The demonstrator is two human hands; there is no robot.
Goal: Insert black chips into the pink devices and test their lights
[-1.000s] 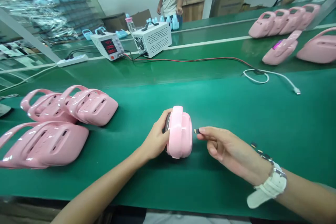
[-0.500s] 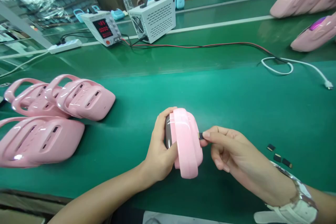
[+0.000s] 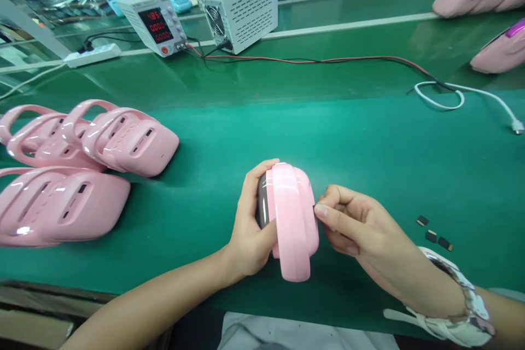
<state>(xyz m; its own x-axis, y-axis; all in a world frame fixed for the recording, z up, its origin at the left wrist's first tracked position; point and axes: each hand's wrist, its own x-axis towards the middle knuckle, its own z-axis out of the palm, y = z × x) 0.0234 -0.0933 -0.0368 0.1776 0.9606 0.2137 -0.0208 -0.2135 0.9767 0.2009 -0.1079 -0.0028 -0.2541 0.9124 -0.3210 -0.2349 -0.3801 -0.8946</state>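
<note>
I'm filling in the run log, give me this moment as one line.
left hand: grips pink device | right hand: fingertips pinched at device's side | three small chips on mat nearby

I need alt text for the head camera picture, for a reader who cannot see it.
A left hand holds a pink device upright on a green table while the right hand presses its fingertips against the device's side. More pink devices lie to the left; three small dark chips lie to the right.

Near the table's far left edge, the power supply [image 3: 156, 24] shows red digits, roughly "485" above "0.000" twice (blurred, so uncertain).
</note>
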